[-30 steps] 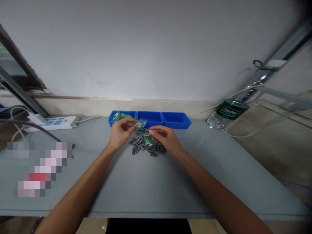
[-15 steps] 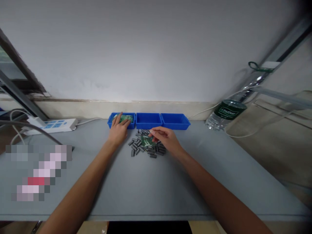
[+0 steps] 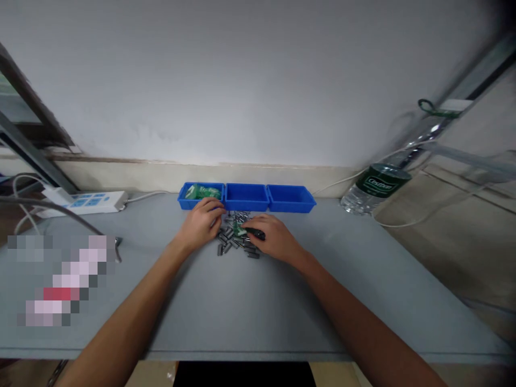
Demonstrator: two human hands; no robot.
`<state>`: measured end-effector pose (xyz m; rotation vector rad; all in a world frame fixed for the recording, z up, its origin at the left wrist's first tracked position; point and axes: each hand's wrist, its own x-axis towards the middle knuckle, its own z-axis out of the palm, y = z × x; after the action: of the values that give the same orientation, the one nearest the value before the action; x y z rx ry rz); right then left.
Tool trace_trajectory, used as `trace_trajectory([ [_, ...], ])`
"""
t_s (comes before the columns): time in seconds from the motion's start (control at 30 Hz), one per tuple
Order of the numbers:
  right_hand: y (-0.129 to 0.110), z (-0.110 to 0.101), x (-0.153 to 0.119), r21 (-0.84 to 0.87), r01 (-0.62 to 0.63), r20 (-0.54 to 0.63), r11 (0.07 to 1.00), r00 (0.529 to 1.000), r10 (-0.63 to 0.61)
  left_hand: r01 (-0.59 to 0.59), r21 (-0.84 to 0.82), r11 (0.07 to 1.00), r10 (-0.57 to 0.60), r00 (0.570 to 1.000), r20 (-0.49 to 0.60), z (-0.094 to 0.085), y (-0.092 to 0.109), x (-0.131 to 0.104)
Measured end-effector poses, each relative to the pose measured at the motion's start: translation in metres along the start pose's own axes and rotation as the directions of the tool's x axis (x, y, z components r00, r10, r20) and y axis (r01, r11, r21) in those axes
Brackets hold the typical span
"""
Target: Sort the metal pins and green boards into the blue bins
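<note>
A pile of small dark metal cylinders (image 3: 228,233) lies on the grey table, with a few green pieces (image 3: 238,230) among them. My right hand (image 3: 272,236) is at the pile's right side, fingers curled in; what they grip, if anything, is too small to name. At the pile's left edge is my left hand (image 3: 201,223), its fingers bent and partly overlapping, in front of the left blue bin (image 3: 189,205). That bin holds green pieces (image 3: 202,192). Beside it stand the middle blue bin (image 3: 246,198) and the right blue bin (image 3: 291,199), with nothing visible inside.
A white power strip (image 3: 94,202) with cables is at the back left. A pixelated object (image 3: 72,279) lies at the left. At the back right, a large clear bottle (image 3: 377,185) with a green label leans by the wall.
My left hand has left the left bin and come down to the pile's left edge. My right hand has lowered onto the right side of the pile, its fingers now curled in.
</note>
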<state>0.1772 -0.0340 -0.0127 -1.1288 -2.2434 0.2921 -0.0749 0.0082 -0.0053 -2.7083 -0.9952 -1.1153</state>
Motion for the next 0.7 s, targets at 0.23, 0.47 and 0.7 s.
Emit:
trace_trajectory([
  [0.23, -0.003, -0.001, 0.004, 0.325, -0.120, -0.243, 0.938, 0.948, 0.205, 0.357, -0.509, 0.783, -0.360, 0.928, 0.097, -0.001, 0.027, 0.008],
  [0.47, -0.013, 0.001, 0.010, 0.856, -0.225, -0.020, 0.466, 0.886, 0.463, 0.454, -0.838, 0.303, -0.530, 0.811, 0.248, 0.005, 0.038, 0.013],
  [0.7, -0.019, 0.001, 0.010, 0.906, -0.268, 0.088, 0.328, 0.877, 0.473, 0.468, -0.859, 0.209, -0.598, 0.756, 0.267, 0.002, 0.042, 0.015],
])
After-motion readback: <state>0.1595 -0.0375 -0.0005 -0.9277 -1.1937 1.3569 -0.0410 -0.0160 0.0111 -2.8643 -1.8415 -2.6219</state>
